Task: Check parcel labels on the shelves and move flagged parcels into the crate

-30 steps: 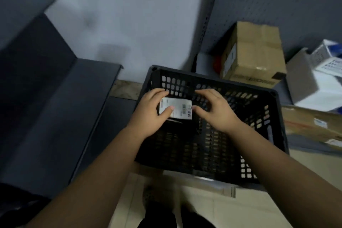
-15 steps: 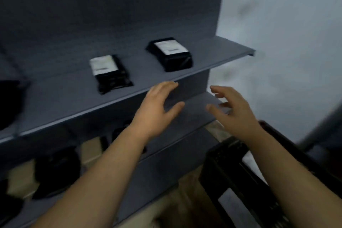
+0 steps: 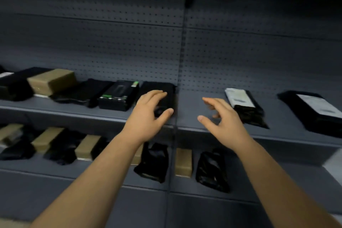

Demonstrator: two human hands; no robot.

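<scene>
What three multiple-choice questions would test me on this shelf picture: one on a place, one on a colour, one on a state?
1. Where is the green-marked black box?
A. On the upper shelf, left of the left hand
B. On the lower shelf
C. On the floor

2. What colour is the label on the parcel just right of the right hand?
A. Red
B. White
C. Yellow

3. What do the two hands hold?
A. A parcel each
B. One crate together
C. Nothing

Answers:
1 A: the box lies on the upper shelf, to that hand's left.
2 B: the label shows pale white against the black parcel.
3 C: both hands have spread fingers with nothing in them.
</scene>
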